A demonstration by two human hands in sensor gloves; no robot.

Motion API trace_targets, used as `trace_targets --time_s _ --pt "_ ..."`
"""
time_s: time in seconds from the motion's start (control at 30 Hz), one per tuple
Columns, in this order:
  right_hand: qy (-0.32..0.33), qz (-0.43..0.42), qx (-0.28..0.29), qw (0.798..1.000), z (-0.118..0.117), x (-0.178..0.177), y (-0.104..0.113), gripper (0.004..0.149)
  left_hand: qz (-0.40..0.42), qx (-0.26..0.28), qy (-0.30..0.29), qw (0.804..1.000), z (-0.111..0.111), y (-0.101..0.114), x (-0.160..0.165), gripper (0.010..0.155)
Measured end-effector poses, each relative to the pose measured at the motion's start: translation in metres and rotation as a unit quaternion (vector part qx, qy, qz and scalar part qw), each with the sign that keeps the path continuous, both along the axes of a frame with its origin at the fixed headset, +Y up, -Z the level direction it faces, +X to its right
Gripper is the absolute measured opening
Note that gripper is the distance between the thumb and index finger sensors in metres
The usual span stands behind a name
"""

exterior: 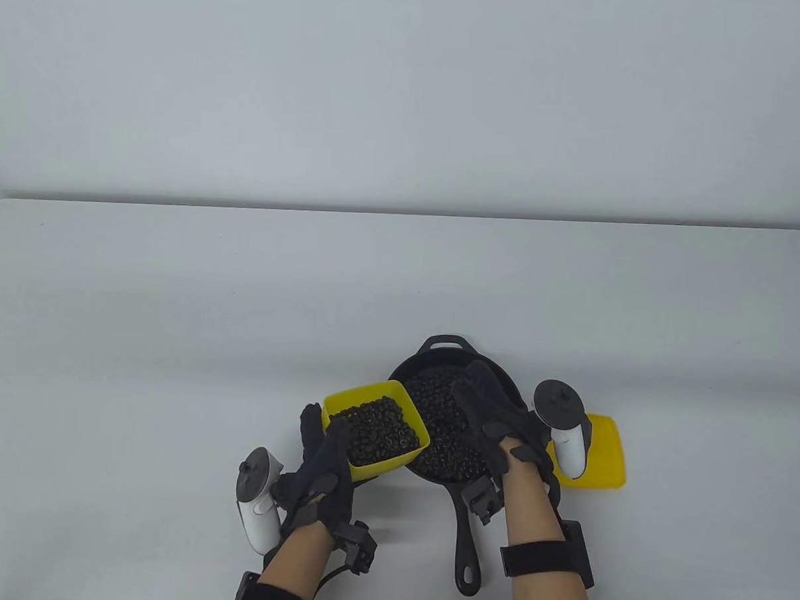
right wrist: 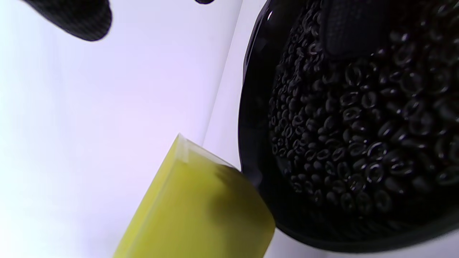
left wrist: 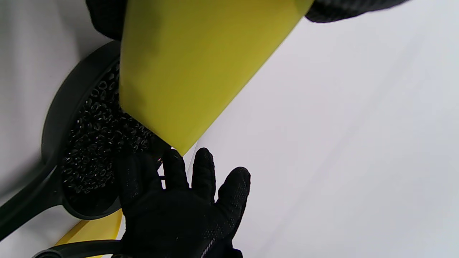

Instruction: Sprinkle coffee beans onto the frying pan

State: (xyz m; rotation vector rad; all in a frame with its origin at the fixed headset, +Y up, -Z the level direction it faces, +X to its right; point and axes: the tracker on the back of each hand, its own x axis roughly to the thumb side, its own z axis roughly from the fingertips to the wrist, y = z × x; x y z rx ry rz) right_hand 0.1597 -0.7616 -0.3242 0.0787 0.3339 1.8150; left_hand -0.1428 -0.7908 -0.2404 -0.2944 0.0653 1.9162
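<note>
- Pan sits on the desk, handle at 6 o'clock, beans spread inside.
- Left hand grips the yellow tub of beans at the pan's 9 o'clock rim.
- Right hand hovers over the pan, fingers spread.
- Yellow lid lies at the pan's 3 o'clock.

We observe a white tabletop with rounded far corners, spanning nearly the full width of the table view. Behind its far edge stands a plain pale grey wall. Lighting is soft and even; a faint shadow band runs along the junction of tabletop and wall.
</note>
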Motion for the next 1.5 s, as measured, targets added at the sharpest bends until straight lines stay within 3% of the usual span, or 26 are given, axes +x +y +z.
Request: trace_targets --time_s 0.23,0.33,0.43,0.47,0.5,0.57,0.67,0.7,0.77,0.8,0.87,0.93,1.07,1.37,1.5 --pt "0.021 0.081 0.061 0.995 0.003 -0.015 0.027 0.091 -0.007 0.001 -0.005 1.000 0.000 0.000 0.001 0.081" --pt "0.034 0.111 0.112 0.987 0.008 -0.030 0.052 0.079 -0.013 0.001 -0.012 1.000 -0.001 -0.001 0.002 0.081" --pt "0.071 0.143 0.175 0.972 0.016 -0.054 0.080 0.056 -0.024 0.008 -0.018 1.000 0.000 0.001 0.004 0.081" --pt "0.131 0.154 0.192 0.960 0.018 -0.067 0.087 0.050 -0.031 0.012 -0.021 0.999 0.000 0.003 0.006 0.081" --pt "0.148 0.161 0.191 0.957 0.018 -0.071 0.088 0.050 -0.035 0.016 -0.026 0.999 0.000 0.004 0.007 0.081" --pt "0.222 0.247 0.150 0.931 0.022 -0.089 0.086 0.053 -0.038 0.024 -0.042 0.998 0.001 0.007 0.012 0.081" --pt "0.245 0.364 0.135 0.889 0.024 -0.108 0.074 0.066 -0.043 0.039 -0.064 0.996 0.003 0.011 0.022 0.081" --pt "0.252 0.394 0.133 0.874 0.025 -0.114 0.069 0.066 -0.069 0.044 -0.072 0.994 0.004 0.012 0.024 0.081" --pt "0.252 0.406 0.134 0.868 0.025 -0.119 0.063 0.057 -0.090 0.040 -0.079 0.992 0.006 0.011 0.028 0.081" --pt "0.249 0.403 0.134 0.871 0.025 -0.119 0.063 0.049 -0.085 0.035 -0.081 0.992 0.006 0.010 0.028 0.081" --pt "0.216 0.362 0.147 0.895 0.023 -0.113 0.064 0.039 -0.046 0.030 -0.082 0.995 0.005 0.008 0.028 0.081" --pt "0.175 0.289 0.152 0.929 0.020 -0.102 0.067 0.038 -0.020 0.027 -0.077 0.996 0.004 0.008 0.027 0.081" --pt "0.116 0.180 0.153 0.965 0.017 -0.082 0.070 0.038 -0.030 0.022 -0.064 0.997 0.003 0.005 0.021 0.081" --pt "-0.012 0.135 0.137 0.981 0.009 -0.031 0.063 0.037 -0.023 0.011 -0.019 0.999 0.000 0.001 0.005 0.081" --pt "-0.036 0.114 0.108 0.987 0.006 -0.017 0.051 0.038 -0.022 0.007 -0.003 1.000 -0.001 0.000 0.001 0.081"
